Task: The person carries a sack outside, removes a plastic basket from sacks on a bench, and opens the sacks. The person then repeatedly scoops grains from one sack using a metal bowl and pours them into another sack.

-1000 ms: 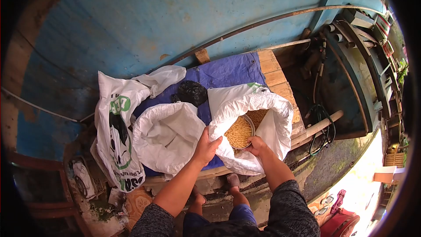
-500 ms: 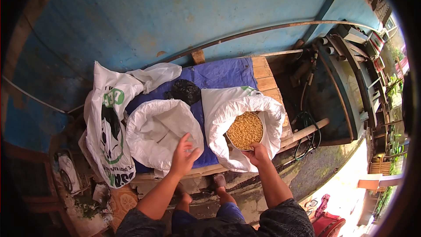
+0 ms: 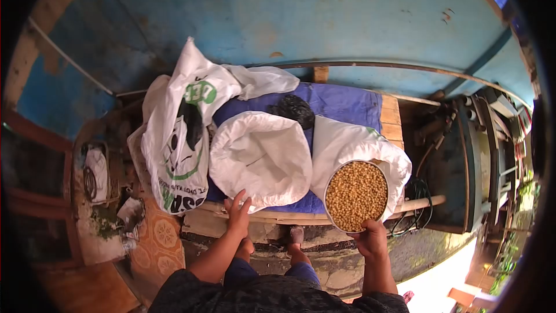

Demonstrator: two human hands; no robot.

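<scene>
A round metal bowl full of yellowish kernels [image 3: 356,196] is gripped at its lower right rim by my right hand [image 3: 371,239]. It hangs in front of the right white sack [image 3: 341,142], partly covering that sack's mouth. My left hand [image 3: 237,211] has its fingers apart and holds nothing, at the near rim of the left white sack [image 3: 260,159]. That sack stands with its rim rolled and its mouth wide; no kernels show inside it. Behind the two sacks lies a black plastic bag [image 3: 294,110].
A printed white sack [image 3: 185,133] lies at the left of the blue tarp [image 3: 347,104] on a wooden platform [image 3: 391,117]. A bamboo pole [image 3: 420,203] runs along the right front. Beyond stands the blue wall [image 3: 260,17]. A coiled hose [image 3: 421,211] hangs at right.
The bowl of kernels has come up out of the right sack toward me, held in my right hand. My left hand has let go of the right sack's rim and moved left.
</scene>
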